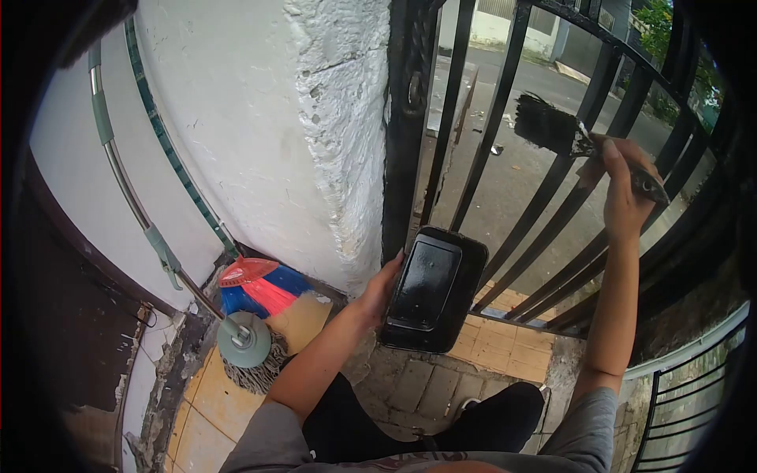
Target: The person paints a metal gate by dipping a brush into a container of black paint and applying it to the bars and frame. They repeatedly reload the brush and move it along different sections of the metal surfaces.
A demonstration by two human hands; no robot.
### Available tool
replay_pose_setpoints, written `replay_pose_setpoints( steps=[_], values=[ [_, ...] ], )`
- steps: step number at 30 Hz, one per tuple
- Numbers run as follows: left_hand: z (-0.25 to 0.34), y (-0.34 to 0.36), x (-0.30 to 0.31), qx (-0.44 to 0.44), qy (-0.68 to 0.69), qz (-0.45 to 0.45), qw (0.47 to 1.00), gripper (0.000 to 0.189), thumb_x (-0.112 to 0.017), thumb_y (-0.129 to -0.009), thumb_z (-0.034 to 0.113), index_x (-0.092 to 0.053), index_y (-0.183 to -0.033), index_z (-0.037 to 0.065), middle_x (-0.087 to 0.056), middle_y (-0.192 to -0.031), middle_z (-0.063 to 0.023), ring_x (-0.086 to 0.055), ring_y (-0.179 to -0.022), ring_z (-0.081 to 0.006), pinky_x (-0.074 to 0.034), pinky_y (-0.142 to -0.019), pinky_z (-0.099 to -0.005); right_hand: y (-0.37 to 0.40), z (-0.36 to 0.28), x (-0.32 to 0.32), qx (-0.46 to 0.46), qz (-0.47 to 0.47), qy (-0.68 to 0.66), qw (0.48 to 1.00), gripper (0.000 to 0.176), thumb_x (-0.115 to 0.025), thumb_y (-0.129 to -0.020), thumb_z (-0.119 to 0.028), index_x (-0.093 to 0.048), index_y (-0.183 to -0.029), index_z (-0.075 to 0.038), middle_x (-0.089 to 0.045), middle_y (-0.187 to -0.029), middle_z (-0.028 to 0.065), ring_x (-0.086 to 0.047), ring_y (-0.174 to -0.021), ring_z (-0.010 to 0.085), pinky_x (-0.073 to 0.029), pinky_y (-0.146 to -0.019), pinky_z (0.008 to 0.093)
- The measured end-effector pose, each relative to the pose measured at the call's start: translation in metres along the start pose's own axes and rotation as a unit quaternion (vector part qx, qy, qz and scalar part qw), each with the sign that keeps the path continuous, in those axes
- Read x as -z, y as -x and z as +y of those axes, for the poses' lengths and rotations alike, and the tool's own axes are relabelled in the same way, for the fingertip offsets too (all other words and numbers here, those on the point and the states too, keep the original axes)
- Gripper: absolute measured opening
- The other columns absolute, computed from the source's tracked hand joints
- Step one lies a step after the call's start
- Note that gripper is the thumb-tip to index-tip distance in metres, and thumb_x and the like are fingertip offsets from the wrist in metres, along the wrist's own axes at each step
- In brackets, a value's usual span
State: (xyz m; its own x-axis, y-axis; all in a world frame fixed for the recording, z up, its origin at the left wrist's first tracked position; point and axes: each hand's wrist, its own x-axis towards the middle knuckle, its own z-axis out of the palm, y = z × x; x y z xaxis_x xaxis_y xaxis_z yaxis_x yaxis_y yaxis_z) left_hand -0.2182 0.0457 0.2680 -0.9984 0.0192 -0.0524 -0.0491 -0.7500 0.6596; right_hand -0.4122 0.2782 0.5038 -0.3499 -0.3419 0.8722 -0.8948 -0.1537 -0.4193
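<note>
My right hand [624,180] is closed around the handle of a paintbrush [546,126], raised in front of the black metal gate [544,193]. The brush's wide bristles are coated in black and point to the left. Lower down, my left hand [380,290] grips the left edge of a black rectangular tray [430,284]; its fingers are partly hidden behind the tray. A glossy wet-looking black film covers the tray's inside. The tray is tilted toward me, close to the gate's lower bars.
A rough white wall pillar [339,142] stands left of the gate. A mop [246,345] and a red and blue broom [260,284] lean in the corner at left. Yellow tiles [509,347] and grey paving [438,390] lie below. A road [520,75] shows beyond the bars.
</note>
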Motion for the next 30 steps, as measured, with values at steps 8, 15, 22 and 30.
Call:
replay_pose_setpoints(
  steps=[8, 15, 22, 30],
  values=[
    [0.09, -0.048, -0.129, -0.088, 0.284, -0.122, 0.947, 0.075, -0.053, -0.095, 0.059, -0.045, -0.148, 0.006, -0.051, -0.145, -0.0211, -0.053, -0.132, -0.0358, -0.044, -0.109, -0.0543, -0.016, 0.006, 0.082, -0.136, 0.031, -0.143, 0.98, 0.029, -0.058, -0.095, -0.015, -0.068, -0.096, 0.012, -0.065, -0.068, 0.0163, -0.062, -0.046, 0.0194, -0.049, -0.046, 0.026],
    [0.137, -0.065, -0.158, -0.206, 0.187, -0.095, 0.956, 0.072, -0.056, -0.094, 0.055, -0.047, -0.146, 0.006, -0.054, -0.142, -0.019, -0.056, -0.128, -0.0348, -0.049, -0.105, -0.0546, 0.007, -0.015, 0.114, -0.302, 0.013, -0.037, 0.952, 0.018, -0.069, -0.085, -0.013, -0.07, -0.082, 0.005, -0.068, -0.071, 0.0102, -0.059, -0.056, 0.0142, -0.047, -0.058, 0.0271],
    [0.141, -0.049, -0.158, -0.173, 0.252, 0.107, 0.946, 0.07, -0.052, -0.097, 0.054, -0.047, -0.145, 0.004, -0.056, -0.14, -0.0188, -0.059, -0.124, -0.0361, -0.052, -0.102, -0.0538, -0.025, -0.035, 0.106, -0.397, -0.09, -0.13, 0.904, 0.02, -0.06, -0.096, -0.007, -0.069, -0.1, 0.011, -0.069, -0.072, 0.0141, -0.067, -0.058, 0.02, -0.055, -0.06, 0.0307],
    [0.182, -0.057, -0.191, -0.191, 0.213, 0.002, 0.958, 0.091, -0.073, -0.081, 0.058, -0.041, -0.15, 0.008, -0.05, -0.147, -0.019, -0.056, -0.128, -0.0364, -0.049, -0.105, -0.0566, -0.013, -0.073, 0.085, -0.579, 0.003, -0.192, 0.793, 0.022, -0.064, -0.095, -0.01, -0.064, -0.103, 0.01, -0.067, -0.069, 0.0174, -0.065, -0.056, 0.0236, -0.054, -0.056, 0.0333]
  ],
)
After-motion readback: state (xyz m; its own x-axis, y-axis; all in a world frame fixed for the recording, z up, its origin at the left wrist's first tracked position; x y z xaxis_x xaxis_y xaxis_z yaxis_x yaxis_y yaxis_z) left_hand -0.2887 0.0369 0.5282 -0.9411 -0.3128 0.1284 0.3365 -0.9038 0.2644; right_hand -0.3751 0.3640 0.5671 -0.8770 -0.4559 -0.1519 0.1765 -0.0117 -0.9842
